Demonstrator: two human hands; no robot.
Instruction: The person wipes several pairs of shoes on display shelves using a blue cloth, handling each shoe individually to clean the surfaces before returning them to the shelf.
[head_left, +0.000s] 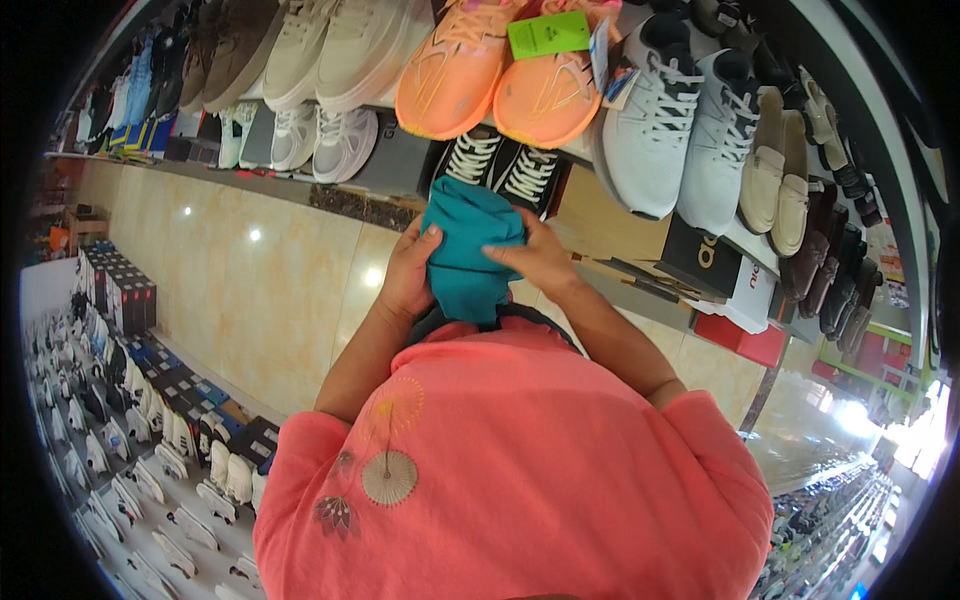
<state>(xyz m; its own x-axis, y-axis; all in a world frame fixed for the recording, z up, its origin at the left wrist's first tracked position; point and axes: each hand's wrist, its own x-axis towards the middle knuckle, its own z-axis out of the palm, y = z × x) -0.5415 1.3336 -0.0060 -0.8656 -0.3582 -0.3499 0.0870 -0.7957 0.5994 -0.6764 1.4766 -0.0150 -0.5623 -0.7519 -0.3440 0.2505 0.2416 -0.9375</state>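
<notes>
A folded teal cloth (471, 251) is held between my two hands in front of my waist. My left hand (411, 266) grips its left side, the thumb lying on top. On the other side, my right hand (541, 253) has its thumb over the cloth and its fingers behind the edge. Just beyond the cloth, black lace-up shoes (527, 178) with white laces sit on the lower level. Above them, orange running shoes (450, 71) stand on the shelf, with a green tag (549, 34) on one.
White sneakers (651, 127) and beige loafers (763, 169) line the shelf to the right, with shoeboxes (697, 251) below. Beige sneakers (360, 56) stand to the left. A tiled floor (247, 247) runs beside me. More boxes (129, 296) and a shoe display (176, 551) are at lower left.
</notes>
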